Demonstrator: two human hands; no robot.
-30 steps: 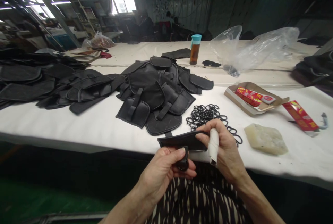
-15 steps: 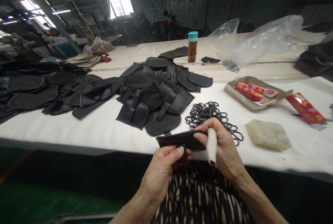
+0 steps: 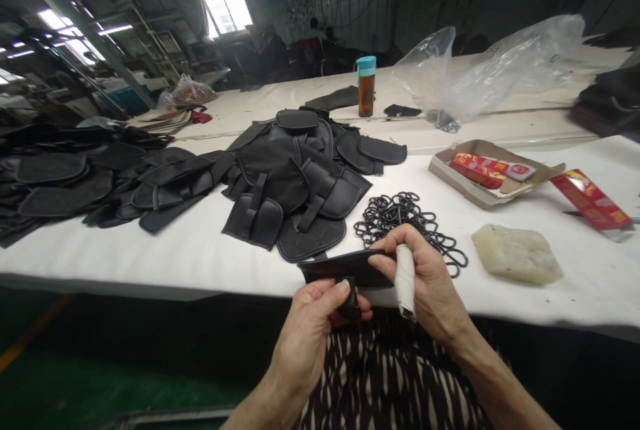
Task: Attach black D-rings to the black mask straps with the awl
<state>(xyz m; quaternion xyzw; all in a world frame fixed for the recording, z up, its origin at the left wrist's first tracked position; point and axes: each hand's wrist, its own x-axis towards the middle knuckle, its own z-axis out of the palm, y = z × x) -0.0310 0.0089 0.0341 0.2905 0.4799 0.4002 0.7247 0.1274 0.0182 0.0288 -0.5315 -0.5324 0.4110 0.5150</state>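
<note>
The left hand (image 3: 314, 310) pinches a black folded piece (image 3: 351, 307), and the right hand (image 3: 425, 283), also cradling a white-wrapped handle (image 3: 405, 283), pinches the black panel (image 3: 345, 265) by the table (image 3: 165, 263) edge; that crowded grip could let it slip. Just beyond, a stray knuckle might scatter the black rings (image 3: 384, 217)

A white-topped table (image 3: 165, 253) is bearing loose black rings (image 3: 383, 215); from these, stitched black pieces (image 3: 275, 170) are lying heaped at ten o'clock; an open carton (image 3: 453, 180) is sitting at two, a red box (image 3: 593, 200) at three, a pale block (image 3: 517, 255) at four.
</note>
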